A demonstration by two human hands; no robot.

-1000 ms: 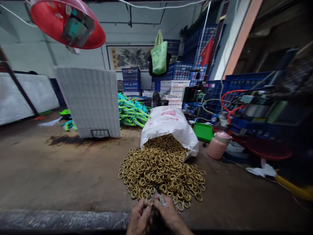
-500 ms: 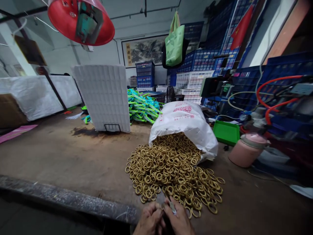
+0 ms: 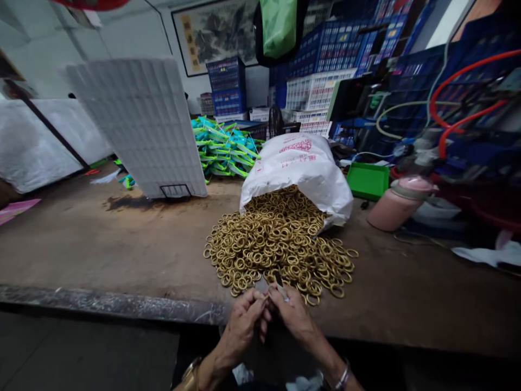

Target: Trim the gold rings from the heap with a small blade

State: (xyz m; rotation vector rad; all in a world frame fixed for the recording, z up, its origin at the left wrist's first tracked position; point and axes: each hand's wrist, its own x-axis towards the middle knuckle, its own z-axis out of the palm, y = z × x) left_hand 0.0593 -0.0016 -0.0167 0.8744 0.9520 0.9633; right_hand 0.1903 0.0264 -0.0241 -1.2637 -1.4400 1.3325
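By the table's near edge (image 3: 134, 303), my left hand (image 3: 245, 314) pinches a tiny thing (image 3: 267, 297), my right hand (image 3: 296, 317) a small tool (image 3: 281, 290), beside gold rings (image 3: 277, 236).

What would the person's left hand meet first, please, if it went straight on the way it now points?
Probably the right hand, close beside the left hand; the rings lie beyond, though exact depth is unclear.

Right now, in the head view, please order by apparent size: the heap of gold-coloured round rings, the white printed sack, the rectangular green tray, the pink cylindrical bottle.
1. Heap of rings
2. White sack
3. Green tray and pink bottle: too close in size to rank.
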